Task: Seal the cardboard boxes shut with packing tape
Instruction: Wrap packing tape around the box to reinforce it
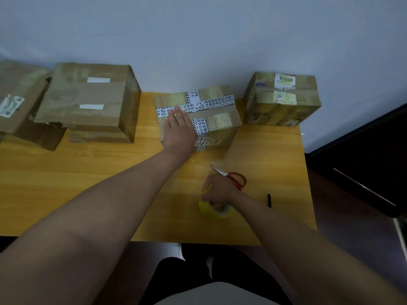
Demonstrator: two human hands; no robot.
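Left hand [178, 123] flat, fingers straight, pressing middle box [211, 115] top. Right hand [217, 190] grips yellow tape roll [214, 209] on table [88, 172]; scissors [233, 178] just beyond it.

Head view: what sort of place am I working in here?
Probably a home or small-office packing spot, not a warehouse: one wooden table against a plain wall, several taped cardboard boxes along it, and hand tools only, red-handled scissors and a tape roll.
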